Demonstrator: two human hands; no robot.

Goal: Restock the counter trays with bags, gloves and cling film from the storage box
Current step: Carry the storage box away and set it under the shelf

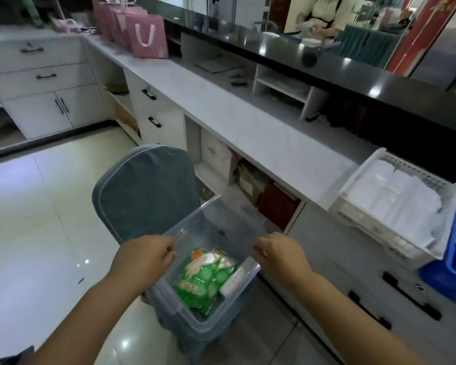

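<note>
A clear plastic storage box (174, 306) sits on a chair seat below me. Its transparent lid (221, 222) is tilted up over the far side of the box. My left hand (142, 259) grips the lid's left end and my right hand (282, 256) grips its right end. Inside the box lie green printed packets (200, 280) and a white roll (234, 279) against the right wall. On the counter to the right stands a white slotted tray (353, 180) holding folded white plastic items. A blue tray (437, 280) is beside it at the frame's edge, its contents mostly cut off.
The chair has a grey-blue cover (148, 191) with its back towards the counter. The long white counter (248, 122) has drawers and open shelves beneath. Pink gift bags (148, 38) stand at its far end. A person (324, 11) is behind the raised black ledge (353, 72).
</note>
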